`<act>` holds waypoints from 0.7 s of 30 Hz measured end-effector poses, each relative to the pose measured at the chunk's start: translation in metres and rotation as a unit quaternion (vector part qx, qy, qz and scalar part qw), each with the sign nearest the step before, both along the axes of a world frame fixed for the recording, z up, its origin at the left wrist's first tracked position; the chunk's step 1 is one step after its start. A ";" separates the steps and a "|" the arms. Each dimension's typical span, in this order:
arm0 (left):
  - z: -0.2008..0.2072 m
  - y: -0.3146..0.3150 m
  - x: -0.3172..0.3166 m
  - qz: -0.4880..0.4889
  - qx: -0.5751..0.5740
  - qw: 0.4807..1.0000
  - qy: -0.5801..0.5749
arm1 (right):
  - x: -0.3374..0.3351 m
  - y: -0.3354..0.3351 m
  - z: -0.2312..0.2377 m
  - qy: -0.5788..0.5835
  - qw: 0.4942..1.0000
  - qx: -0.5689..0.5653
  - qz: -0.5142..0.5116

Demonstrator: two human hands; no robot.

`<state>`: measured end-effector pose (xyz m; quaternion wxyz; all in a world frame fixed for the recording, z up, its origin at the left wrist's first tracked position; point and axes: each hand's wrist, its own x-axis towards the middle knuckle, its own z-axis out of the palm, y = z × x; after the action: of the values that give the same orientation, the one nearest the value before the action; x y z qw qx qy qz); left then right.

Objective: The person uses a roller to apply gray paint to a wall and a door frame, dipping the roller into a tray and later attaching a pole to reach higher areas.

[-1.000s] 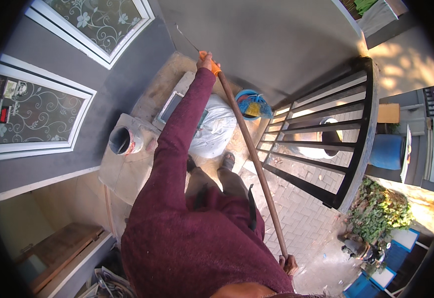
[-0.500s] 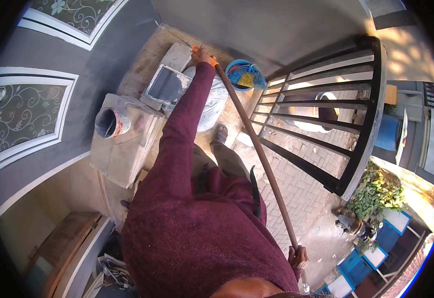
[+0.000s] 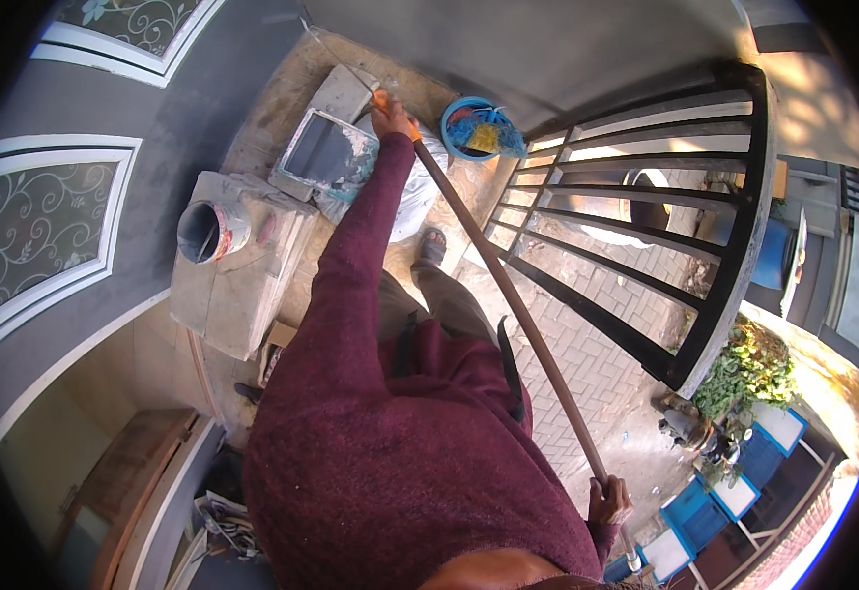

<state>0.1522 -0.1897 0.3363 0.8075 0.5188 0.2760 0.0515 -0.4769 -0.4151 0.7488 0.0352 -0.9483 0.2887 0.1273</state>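
Observation:
My left hand (image 3: 390, 120), arm stretched far forward, is closed round a long brown pole (image 3: 493, 261) close to its orange grip. From that grip a thin metal rod runs on toward the corner of the grey walls; what sits at its tip is too small to make out. Nearer my body, on the right, my right hand (image 3: 609, 501) wraps round the lower part of the same pole, whose pale end sticks out below it. Beneath my left forearm lie a paint-smeared rectangular tray (image 3: 329, 155) and a white sack or sheet (image 3: 416, 205).
On a stack of pale slabs (image 3: 243, 295) to the left stands a paint bucket (image 3: 213, 232). A blue basin (image 3: 471, 128) holds blue netting and something yellow. The dark slatted gate (image 3: 636, 202) stands right of the pole, with a white drum (image 3: 641, 208) behind it.
Both hands stay on the pole. Its far end has shifted slightly left with my left hand, while my right hand sits a little farther right. The whole view has turned slightly.

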 end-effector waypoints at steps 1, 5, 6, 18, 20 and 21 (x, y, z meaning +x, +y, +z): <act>-0.001 0.000 -0.003 -0.007 -0.013 1.000 0.002 | 0.001 0.000 -0.004 -0.011 1.000 0.024 -0.004; -0.012 -0.002 -0.018 -0.027 -0.067 0.996 0.045 | 0.010 -0.002 -0.011 -0.012 0.990 0.128 -0.061; -0.016 0.000 -0.022 -0.028 -0.082 0.995 0.049 | 0.016 -0.001 -0.010 0.007 0.984 0.156 -0.084; -0.022 0.015 -0.057 -0.068 -0.091 0.988 0.104 | 0.051 0.009 -0.027 0.116 0.864 0.417 -0.255; -0.024 0.014 -0.061 -0.060 -0.187 0.973 0.121 | 0.041 0.006 -0.033 0.116 0.876 0.395 -0.252; -0.023 0.013 -0.065 -0.057 -0.234 0.962 0.129 | 0.036 0.005 -0.037 0.114 0.884 0.381 -0.245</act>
<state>0.0873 -0.1771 0.3129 0.8655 0.3322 0.3524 -0.1278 -0.4407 -0.4104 0.7116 0.3904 -0.7400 0.4434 0.3214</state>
